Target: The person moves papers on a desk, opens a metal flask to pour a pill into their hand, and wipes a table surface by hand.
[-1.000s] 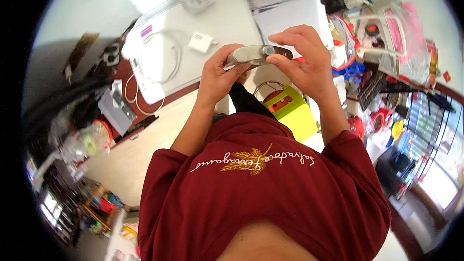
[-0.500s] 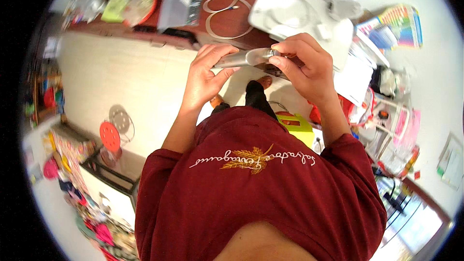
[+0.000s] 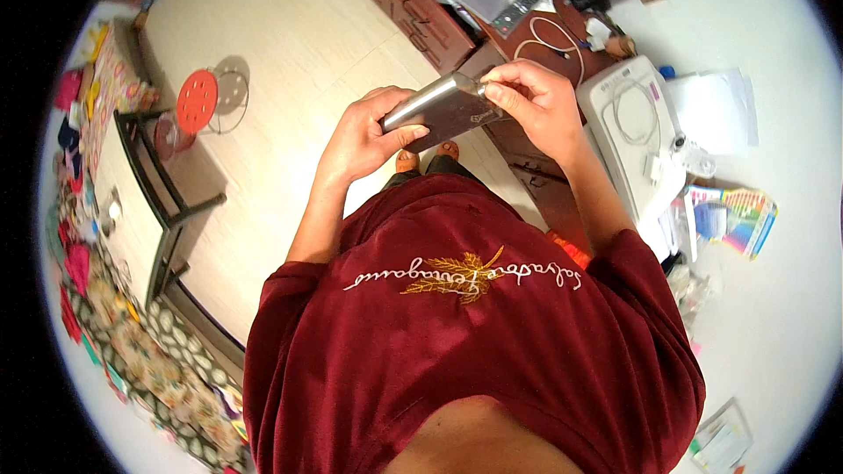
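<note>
Gripping the flask (image 3: 443, 116) by opposite ends, fingers (image 3: 382, 104) hover between open floor (image 3: 290, 44) and cabinet (image 3: 430, 25).

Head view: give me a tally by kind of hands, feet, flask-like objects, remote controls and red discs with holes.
Left hand and right hand: 2
Feet: 2
Flask-like object: 1
Remote control: 1
Red disc with holes: 1
Total: 7
</note>
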A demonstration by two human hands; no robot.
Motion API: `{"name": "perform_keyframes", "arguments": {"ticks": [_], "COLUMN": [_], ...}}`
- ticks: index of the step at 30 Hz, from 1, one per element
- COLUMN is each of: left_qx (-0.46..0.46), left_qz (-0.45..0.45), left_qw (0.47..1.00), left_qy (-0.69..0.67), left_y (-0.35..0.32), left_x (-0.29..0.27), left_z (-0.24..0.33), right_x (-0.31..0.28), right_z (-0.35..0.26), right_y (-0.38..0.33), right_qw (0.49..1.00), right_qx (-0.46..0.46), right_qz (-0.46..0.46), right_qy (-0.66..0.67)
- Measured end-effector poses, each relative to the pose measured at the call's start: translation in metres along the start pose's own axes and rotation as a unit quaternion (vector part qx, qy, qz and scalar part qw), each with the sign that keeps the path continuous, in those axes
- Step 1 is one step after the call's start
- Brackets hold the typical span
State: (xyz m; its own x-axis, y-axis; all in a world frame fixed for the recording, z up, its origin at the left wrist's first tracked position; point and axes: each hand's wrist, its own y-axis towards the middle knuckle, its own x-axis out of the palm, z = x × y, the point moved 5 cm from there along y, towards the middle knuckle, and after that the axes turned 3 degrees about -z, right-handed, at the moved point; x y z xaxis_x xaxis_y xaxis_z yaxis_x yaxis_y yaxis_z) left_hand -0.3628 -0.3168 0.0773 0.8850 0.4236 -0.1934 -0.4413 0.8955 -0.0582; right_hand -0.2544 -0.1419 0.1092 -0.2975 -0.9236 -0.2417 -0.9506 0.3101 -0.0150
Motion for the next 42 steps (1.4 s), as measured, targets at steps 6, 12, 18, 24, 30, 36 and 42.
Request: {"name": "perform_keyframes", "arguments": {"ticks": [6,12,18,24,30,36,42], "left_qx": [-0.127,-0.113,-0.165,-0.177,-0.161,-0.138,-0.124], "left_qz": [0.076,0.166,0.387,0.492,0.534,0.563,0.528], "left_qw": [0.978,0.949,0.827,0.734,0.775,0.773,0.778], "left_qy": [-0.151,-0.243,-0.374,-0.433,-0.297,-0.257,-0.318], "left_y": [-0.017,-0.021,-0.028,-0.039,-0.043,-0.049,-0.06], "left_x": [-0.013,-0.004,0.013,0.042,0.037,0.018,-0.022], "left_z": [-0.03,-0.046,-0.048,-0.081,-0.071,-0.078,-0.072], "right_x": [0.022,0.02,0.023,0.03,0.038,0.057,0.088], "right_z": [0.027,0.018,0.039,0.045,0.051,0.039,0.051], "right_y": [0.031,0.053,0.06,0.052,0.059,0.073,0.105], "right_qw": [0.99,0.971,0.976,0.982,0.971,0.952,0.968], "right_qx": [0.098,0.02,0.019,-0.022,-0.015,-0.051,0.003], "right_qz": [-0.088,-0.204,-0.207,-0.15,-0.173,-0.178,-0.188], "right_qy": [0.059,-0.121,-0.07,-0.112,-0.166,-0.242,-0.167]}}
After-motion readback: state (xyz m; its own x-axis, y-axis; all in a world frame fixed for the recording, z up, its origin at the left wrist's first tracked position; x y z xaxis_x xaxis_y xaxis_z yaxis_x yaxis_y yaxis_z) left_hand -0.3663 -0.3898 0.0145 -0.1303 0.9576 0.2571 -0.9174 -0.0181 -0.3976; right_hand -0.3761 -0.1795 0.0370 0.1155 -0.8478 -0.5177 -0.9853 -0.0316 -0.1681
